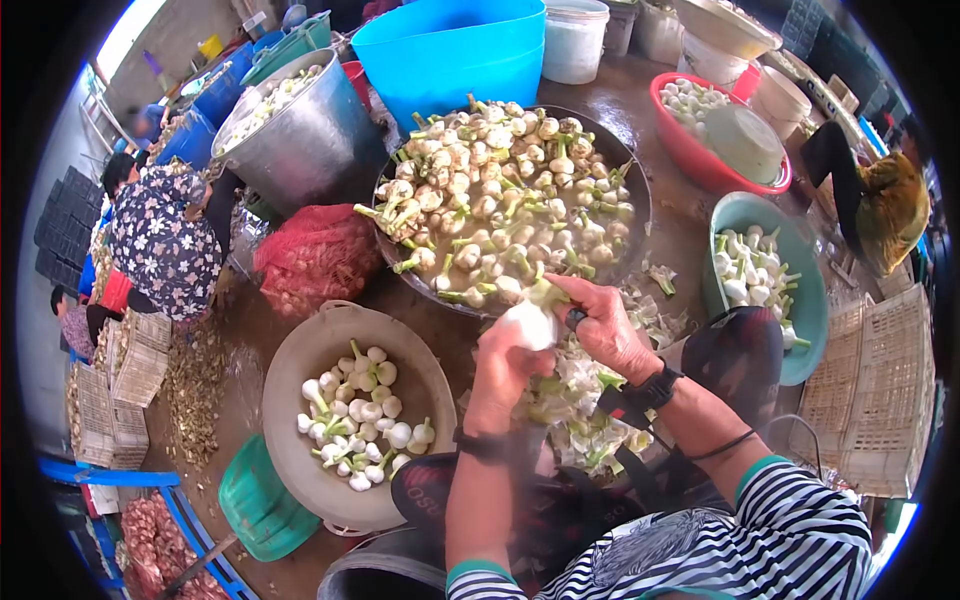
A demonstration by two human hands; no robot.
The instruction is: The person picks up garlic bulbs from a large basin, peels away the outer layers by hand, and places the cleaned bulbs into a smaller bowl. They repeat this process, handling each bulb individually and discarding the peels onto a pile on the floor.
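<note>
The left hand (500,362) cups a white garlic bulb (533,327) while the right hand (608,328) is closed at its green stem (543,293), probably to steady it, just beyond loose garlic skins (590,425) and beside the bulb-filled basin (647,212), perhaps for short reaching.

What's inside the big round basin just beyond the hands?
The basin holds murky water and garlic bulbs, heaped higher toward the far side. Its bottom, and any bulbs beneath the top ones, are hidden.
</note>
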